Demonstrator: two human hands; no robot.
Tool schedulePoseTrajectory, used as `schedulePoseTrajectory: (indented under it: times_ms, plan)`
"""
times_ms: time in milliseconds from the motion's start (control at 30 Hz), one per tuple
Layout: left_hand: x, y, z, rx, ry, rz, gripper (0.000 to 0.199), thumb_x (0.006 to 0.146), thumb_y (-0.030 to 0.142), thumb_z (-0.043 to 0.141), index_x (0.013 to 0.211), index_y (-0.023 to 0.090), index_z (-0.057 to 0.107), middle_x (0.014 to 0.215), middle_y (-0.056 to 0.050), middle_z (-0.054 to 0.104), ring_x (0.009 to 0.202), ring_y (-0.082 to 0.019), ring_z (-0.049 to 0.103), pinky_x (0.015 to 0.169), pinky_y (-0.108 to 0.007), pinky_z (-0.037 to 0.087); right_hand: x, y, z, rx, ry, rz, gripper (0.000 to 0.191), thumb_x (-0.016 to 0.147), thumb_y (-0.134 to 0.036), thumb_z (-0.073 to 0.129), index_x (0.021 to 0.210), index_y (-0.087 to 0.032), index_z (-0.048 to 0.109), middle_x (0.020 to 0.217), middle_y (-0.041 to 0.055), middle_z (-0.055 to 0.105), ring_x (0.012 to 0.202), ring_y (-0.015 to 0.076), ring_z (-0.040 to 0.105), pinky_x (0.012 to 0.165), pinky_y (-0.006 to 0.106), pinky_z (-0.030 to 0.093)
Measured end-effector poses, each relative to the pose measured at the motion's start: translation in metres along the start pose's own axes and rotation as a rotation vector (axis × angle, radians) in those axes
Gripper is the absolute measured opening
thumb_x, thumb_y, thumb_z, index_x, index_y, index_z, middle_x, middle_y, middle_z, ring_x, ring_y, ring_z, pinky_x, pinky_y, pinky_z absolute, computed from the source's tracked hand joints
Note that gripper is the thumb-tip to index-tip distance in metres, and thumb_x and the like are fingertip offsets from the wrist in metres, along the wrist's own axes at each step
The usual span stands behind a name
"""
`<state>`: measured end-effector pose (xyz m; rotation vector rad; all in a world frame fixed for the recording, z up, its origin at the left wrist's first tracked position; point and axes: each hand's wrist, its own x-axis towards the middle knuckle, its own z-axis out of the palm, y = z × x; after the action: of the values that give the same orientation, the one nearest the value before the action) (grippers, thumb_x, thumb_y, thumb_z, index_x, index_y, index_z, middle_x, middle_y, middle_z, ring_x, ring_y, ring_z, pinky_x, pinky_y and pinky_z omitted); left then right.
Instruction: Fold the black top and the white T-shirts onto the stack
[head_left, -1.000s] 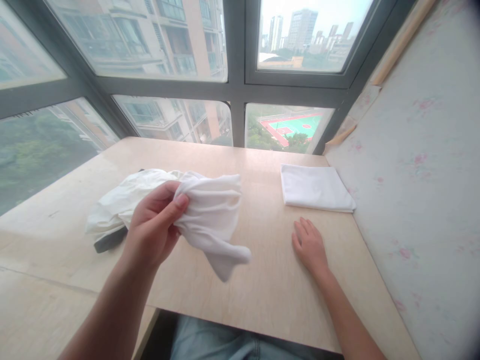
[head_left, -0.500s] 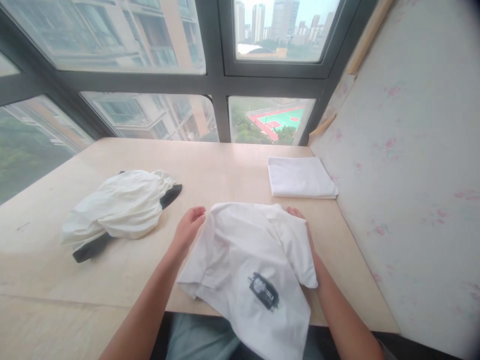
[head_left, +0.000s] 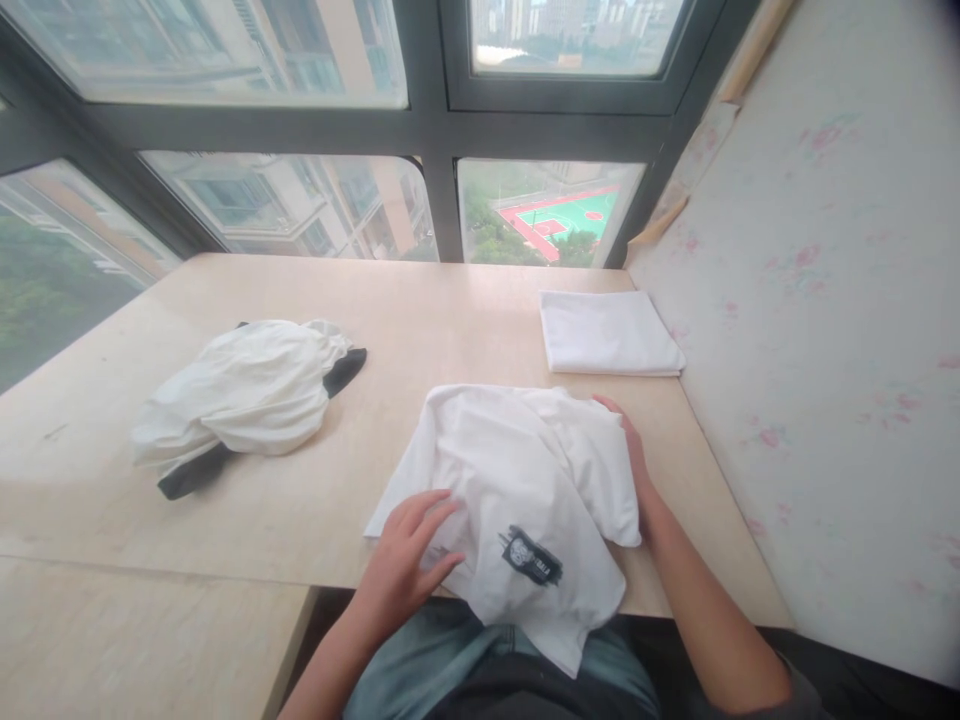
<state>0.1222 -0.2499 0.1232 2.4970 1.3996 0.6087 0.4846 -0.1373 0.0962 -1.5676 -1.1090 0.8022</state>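
Note:
A white shirt (head_left: 510,470) with a dark printed patch lies loosely bunched at the table's front edge, its lower part hanging over the edge above my lap. My left hand (head_left: 412,545) is over the shirt's near left part, fingers spread and thumb apart. At the shirt's right side is my right hand (head_left: 626,430); the cloth covers part of it, and its fingers are mostly hidden, so its grip cannot be made out.
On the left of the wooden table (head_left: 420,320) lies a crumpled white garment (head_left: 255,390) with black parts. A folded white cloth (head_left: 607,335) rests at the back right, beside the flowered wall (head_left: 810,400). Windows stand behind.
My left hand has moved from the shirt's far left corner toward me, over its near left part. The shirt's hanging end sits higher and more bunched. The view has tilted down slightly.

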Motion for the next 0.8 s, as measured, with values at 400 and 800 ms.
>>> schedulePoseTrajectory:
  times_ms: [400,800]
  plan:
    - [-0.015,0.006,-0.002,0.188,0.037,0.064,0.030,0.090,0.015,0.055,0.120,0.020,0.060,0.132,-0.012,0.060,0.121,-0.027,0.056,0.101,-0.045,0.048,-0.183,-0.017,-0.043,-0.405,-0.040,-0.604,0.018,0.090,-0.016,0.059,0.107,-0.020,0.066,0.095,0.0064,0.070,0.090,0.0173,0.067,0.084,0.029,0.054]
    - [0.010,0.046,0.011,0.053,0.050,0.095,0.033,0.090,0.010,0.053,0.121,0.020,0.059,0.130,-0.011,0.061,0.119,-0.026,0.056,0.100,-0.044,0.047,-0.244,0.004,-0.046,-0.948,-0.693,-0.084,0.018,0.096,-0.028,0.050,0.097,-0.027,0.068,0.092,0.0018,0.073,0.084,0.0216,0.071,0.069,0.027,0.049]
